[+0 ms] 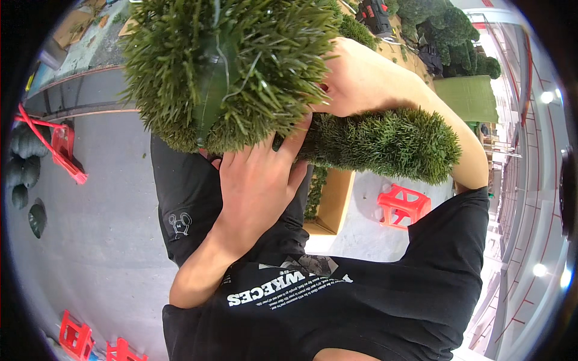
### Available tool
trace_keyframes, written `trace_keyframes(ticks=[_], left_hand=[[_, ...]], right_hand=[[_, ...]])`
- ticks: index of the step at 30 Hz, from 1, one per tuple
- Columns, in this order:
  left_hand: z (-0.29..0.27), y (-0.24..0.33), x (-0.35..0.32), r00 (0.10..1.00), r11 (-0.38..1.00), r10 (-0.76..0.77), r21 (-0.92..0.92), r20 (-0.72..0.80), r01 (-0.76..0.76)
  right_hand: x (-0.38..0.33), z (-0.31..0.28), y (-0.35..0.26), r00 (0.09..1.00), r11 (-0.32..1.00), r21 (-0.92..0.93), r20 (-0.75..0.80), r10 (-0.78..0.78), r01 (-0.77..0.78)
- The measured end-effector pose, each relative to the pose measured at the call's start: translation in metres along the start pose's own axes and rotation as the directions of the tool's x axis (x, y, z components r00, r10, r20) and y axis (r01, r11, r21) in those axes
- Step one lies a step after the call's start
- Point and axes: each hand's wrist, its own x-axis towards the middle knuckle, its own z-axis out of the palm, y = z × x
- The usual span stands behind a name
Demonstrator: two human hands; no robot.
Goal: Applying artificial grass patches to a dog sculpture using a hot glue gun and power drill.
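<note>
Nearest you, a bushy bundle of green artificial foliage [229,72] fills the upper centre. Your left hand [257,171] meets its lower edge, fingertips hidden; your right hand [341,78] lies at its right side, fingers likewise concealed: whether either grip is closed cannot be told. A narrower foliage length [391,144] extends rightward below your right forearm. Farther off stand an open cardboard box [338,203] holding greenery [315,194] and, right of it, a red stool [405,205] on the grey floor [108,222].

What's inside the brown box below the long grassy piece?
Green, leafy-looking pieces show inside the brown box. The long grassy piece covers its far part and the black-trousered leg its left, so anything there is hidden.
</note>
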Motion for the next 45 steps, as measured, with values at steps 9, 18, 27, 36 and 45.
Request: trace_keyframes(ticks=[9, 18, 27, 36, 45], left_hand=[[-0.001, 0.000, -0.001, 1.000, 1.000, 0.018, 0.011, -0.025, -0.018], [-0.005, -0.003, 0.007, 0.998, 0.996, 0.061, -0.067, -0.031, -0.063], [0.001, -0.003, 0.009, 0.993, 0.992, 0.116, 0.059, -0.033, -0.114], [0.008, -0.001, 0.000, 0.997, 0.997, 0.075, 0.005, -0.006, -0.075], [0.011, 0.001, -0.008, 0.979, 0.938, -0.193, -0.278, 0.069, 0.205]], right_hand=[[0.002, -0.025, -0.008, 0.974, 0.972, 0.153, 0.167, 0.155, -0.181], [-0.129, -0.025, 0.012, 0.764, 0.599, 0.784, -0.285, 0.579, -0.162], [-0.234, 0.179, -0.007, 0.483, 0.194, 0.971, -0.104, 0.869, -0.139], [-0.260, 0.249, 0.038, 0.361, 0.207, 0.496, 0.238, 0.902, -0.843], [-0.266, 0.156, 0.165, -0.048, 0.173, 0.542, -0.370, 0.928, -0.822]])
